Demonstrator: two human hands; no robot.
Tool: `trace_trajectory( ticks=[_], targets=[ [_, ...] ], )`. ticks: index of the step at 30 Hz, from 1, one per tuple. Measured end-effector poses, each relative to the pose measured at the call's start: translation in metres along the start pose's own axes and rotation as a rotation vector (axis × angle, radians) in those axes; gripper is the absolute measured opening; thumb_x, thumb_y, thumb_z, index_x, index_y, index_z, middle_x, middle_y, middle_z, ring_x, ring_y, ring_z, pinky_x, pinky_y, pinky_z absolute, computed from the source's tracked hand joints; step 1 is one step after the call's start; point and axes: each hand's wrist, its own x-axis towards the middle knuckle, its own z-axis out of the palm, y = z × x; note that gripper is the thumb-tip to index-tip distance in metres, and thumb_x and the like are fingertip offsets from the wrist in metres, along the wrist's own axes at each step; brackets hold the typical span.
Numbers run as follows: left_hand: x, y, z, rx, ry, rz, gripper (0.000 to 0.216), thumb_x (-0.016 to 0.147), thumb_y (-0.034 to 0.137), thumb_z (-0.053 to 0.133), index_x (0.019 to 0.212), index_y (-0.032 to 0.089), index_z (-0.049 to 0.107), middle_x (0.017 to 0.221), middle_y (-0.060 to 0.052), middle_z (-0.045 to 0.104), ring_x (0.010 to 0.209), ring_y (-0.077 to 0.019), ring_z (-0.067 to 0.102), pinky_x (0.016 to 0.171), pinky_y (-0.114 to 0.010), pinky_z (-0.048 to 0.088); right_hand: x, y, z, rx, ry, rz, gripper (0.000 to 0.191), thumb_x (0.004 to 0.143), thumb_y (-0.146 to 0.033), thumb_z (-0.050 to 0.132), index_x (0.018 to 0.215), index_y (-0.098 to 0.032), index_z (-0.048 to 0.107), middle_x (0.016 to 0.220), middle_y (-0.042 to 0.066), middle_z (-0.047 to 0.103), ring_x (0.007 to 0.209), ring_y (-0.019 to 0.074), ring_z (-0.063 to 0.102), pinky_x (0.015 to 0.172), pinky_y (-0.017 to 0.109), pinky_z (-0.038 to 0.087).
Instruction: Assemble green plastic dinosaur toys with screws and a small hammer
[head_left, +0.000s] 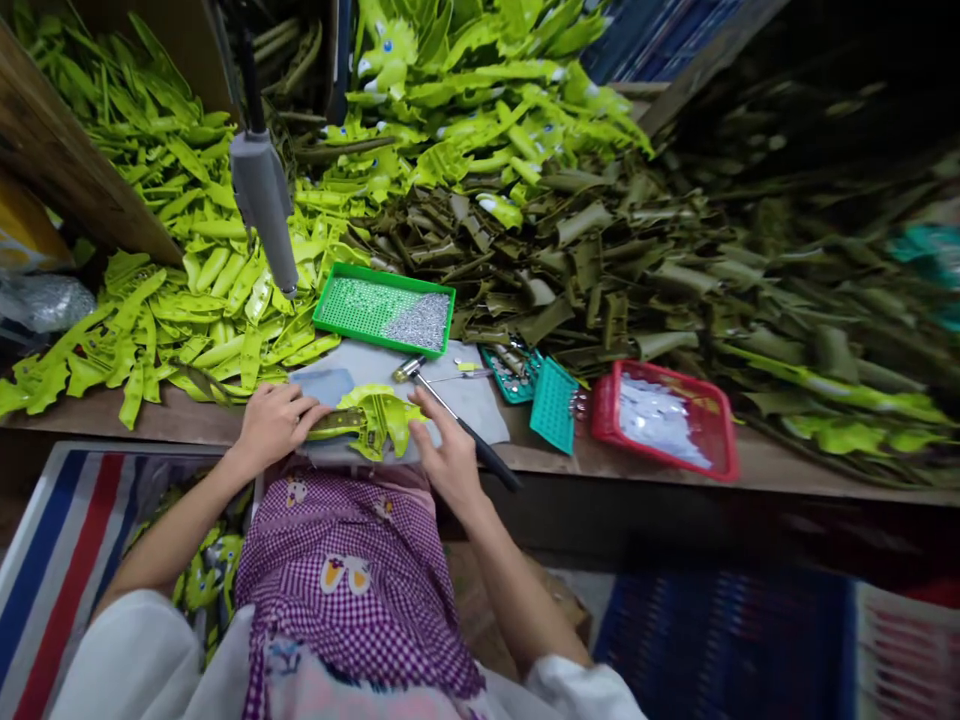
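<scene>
A lime-green and olive plastic toy part (375, 418) lies at the bench edge in front of me, its hollow-looking green section toward the right. My left hand (279, 424) is closed on its olive left end. My right hand (448, 455) grips its green right edge between thumb and fingers. Just beyond the right hand rests a hammer (472, 435) with a dark handle and metal head. A grey electric screwdriver (262, 200) hangs tip down to the upper left. A green tray (324, 318) of small metal screws sits behind the part.
Lime-green plastic pieces (225, 300) heap at the left and back, olive ones (585, 260) at the right. Teal trays (553, 405) and a red basket (724, 440) of pale pieces line the bench's front right. A striped bag (67, 570) with more parts stands lower left.
</scene>
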Motion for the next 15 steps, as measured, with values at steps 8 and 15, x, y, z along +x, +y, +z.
trace_trajectory(
  ticks=[8,15],
  targets=[
    [-0.006,0.011,0.032,-0.188,-0.086,-0.226,0.039,0.093,0.047,0.043,0.099,0.024,0.074,0.082,-0.008,0.067,0.081,-0.0219,0.057,0.075,-0.035,0.031,-0.010,0.029,0.026,-0.436,-0.367,-0.231,0.047,0.098,-0.028,0.033,0.145,-0.023,0.035,0.148,0.006,0.042,0.141,0.0200,0.035,0.105,0.040,0.042],
    [-0.002,0.016,0.031,-0.248,-0.091,-0.279,0.038,0.093,0.045,0.044,0.100,0.023,0.074,0.082,-0.009,0.065,0.081,-0.0237,0.056,0.079,-0.037,0.032,-0.010,0.032,0.025,-0.479,-0.356,-0.257,0.050,0.098,-0.028,0.033,0.147,-0.023,0.028,0.150,0.007,0.039,0.141,0.0193,0.035,0.104,0.038,0.040]
  ],
)
